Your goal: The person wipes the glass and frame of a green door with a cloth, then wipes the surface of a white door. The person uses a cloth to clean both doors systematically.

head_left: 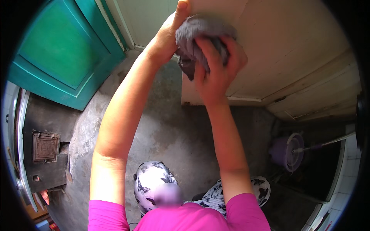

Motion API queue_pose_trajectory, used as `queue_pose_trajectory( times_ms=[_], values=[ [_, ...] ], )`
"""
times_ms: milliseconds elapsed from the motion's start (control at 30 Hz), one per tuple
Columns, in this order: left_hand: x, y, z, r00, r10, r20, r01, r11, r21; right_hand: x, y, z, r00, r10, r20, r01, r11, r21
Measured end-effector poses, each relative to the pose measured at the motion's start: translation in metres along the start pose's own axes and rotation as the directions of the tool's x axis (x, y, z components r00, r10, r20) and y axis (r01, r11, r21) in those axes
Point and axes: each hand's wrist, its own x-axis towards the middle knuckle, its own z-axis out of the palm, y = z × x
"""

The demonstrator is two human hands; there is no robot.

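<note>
A bunched grey cloth lies against a cream-white door, with a darker fold hanging below it. My right hand presses on the cloth, its fingers bent over it and slightly blurred. Just left of the cloth, my left hand grips the door's edge. Its thumb points up along the edge, and its other fingers are hidden from view.
A green door stands at the far left. Below it, a rusty metal hatch sits in a dark block. At the right are a purple bucket and a long-handled pole. Grey concrete floor lies below my arms.
</note>
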Motion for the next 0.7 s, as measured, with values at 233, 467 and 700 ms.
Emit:
queue_pose_trajectory(
  times_ms=[233, 467, 700],
  values=[
    [-0.001, 0.021, 0.023, 0.977, -0.013, -0.214, 0.076, 0.954, 0.29, -0.122, 0.036, -0.012, 0.88, 0.313, 0.357, -0.324, 0.946, -0.031],
    [0.001, 0.01, 0.022, 0.97, 0.006, -0.242, 0.073, 0.945, 0.319, -0.15, 0.057, -0.039, 0.792, 0.127, 0.597, -0.047, 0.988, -0.148],
    [-0.01, 0.017, 0.011, 0.974, -0.067, -0.217, 0.108, 0.977, 0.184, 0.068, 0.009, -0.029, 0.941, -0.153, 0.301, 0.203, 0.969, -0.14]
  ],
)
